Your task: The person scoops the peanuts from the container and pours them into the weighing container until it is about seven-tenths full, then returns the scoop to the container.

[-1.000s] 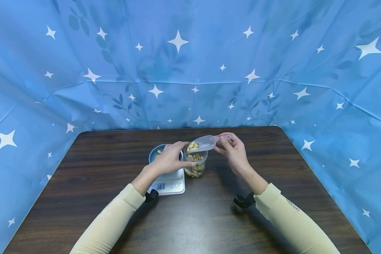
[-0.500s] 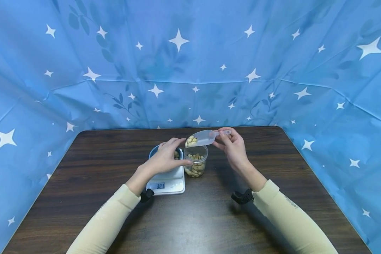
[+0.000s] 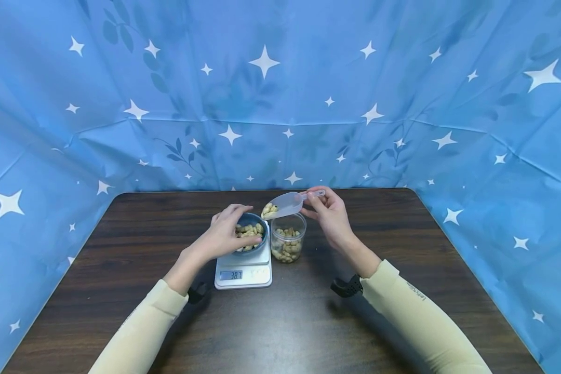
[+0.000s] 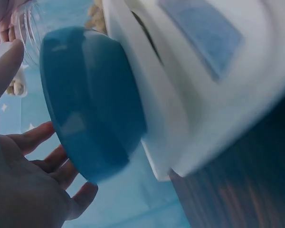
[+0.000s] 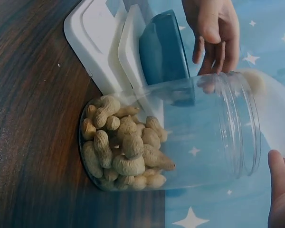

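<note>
My right hand (image 3: 331,217) pinches the handle of a clear plastic scoop (image 3: 289,202) that carries a few peanuts. Its tip hangs between the jar's mouth and the rim of a blue bowl (image 4: 92,99). Fingers spread and thumb apart, my left hand (image 3: 219,236) is at the bowl's left side and partly covers it in the head view. Peanuts (image 3: 251,229) lie in the bowl, which stands on a white kitchen scale (image 3: 257,276). Just right of the scale is a clear jar (image 5: 199,142), upright and partly filled with peanuts.
Everything stands on a dark wooden table (image 3: 280,327), near its back edge. Behind it hangs a blue curtain (image 3: 280,104) with white stars. The scale's display (image 3: 231,275) reads 38.7.
The loaded scoop has risen out of the jar's mouth and moved left toward the bowl. My left hand has drawn back left from beside the jar to the bowl, uncovering its peanuts.
</note>
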Demonstrator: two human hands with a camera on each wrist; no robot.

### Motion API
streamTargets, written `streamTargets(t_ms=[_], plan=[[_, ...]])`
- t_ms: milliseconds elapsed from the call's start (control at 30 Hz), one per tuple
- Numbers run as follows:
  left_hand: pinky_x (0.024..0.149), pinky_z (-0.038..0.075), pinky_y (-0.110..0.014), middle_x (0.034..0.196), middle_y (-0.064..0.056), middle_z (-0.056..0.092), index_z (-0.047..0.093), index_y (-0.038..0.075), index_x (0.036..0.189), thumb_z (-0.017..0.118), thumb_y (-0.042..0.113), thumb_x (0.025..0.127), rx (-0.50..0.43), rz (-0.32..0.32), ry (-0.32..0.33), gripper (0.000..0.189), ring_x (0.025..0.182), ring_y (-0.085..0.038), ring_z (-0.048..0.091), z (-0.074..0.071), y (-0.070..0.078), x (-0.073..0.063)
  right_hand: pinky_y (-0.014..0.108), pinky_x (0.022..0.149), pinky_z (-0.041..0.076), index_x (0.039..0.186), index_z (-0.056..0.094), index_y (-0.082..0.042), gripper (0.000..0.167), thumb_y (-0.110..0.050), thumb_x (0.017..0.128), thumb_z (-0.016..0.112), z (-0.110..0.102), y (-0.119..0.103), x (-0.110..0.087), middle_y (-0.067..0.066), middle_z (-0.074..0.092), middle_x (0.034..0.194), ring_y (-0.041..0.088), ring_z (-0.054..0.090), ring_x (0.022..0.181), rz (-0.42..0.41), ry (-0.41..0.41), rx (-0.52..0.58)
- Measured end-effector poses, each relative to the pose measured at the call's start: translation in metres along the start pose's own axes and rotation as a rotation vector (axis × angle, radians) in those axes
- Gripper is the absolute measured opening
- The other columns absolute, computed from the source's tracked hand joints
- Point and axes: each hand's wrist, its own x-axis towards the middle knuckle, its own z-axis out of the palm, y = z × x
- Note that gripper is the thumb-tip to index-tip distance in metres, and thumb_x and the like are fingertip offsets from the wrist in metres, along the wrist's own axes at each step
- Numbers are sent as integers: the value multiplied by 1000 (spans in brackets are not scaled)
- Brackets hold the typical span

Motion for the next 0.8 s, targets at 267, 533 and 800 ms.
streamTargets(t_ms=[267, 533, 800], plan=[[112, 19, -67, 157, -21, 35, 35, 7, 159, 84, 58, 78, 11, -116, -42, 108, 144, -41, 33, -9, -17, -15, 43, 92, 56, 122, 54, 10, 24, -10, 108, 54, 10, 2, 3, 26, 61, 125, 26, 65, 113, -27, -67, -116], [108, 30, -70, 158, -27, 32, 20, -2, 162, 86, 63, 73, 20, -204, -176, 128, 141, -44, 38, -11, -26, -19, 40, 93, 55, 122, 56, 9, 21, -6, 107, 54, 19, 0, 4, 25, 62, 124, 33, 63, 117, -100, -178, -172], [106, 33, -70, 157, -29, 32, 20, -2, 161, 88, 60, 72, 21, -213, -171, 128, 139, -47, 38, -11, -24, -18, 41, 92, 56, 121, 58, 9, 21, -7, 107, 56, 20, -8, 5, 25, 63, 122, 31, 66, 112, -135, -209, -174]])
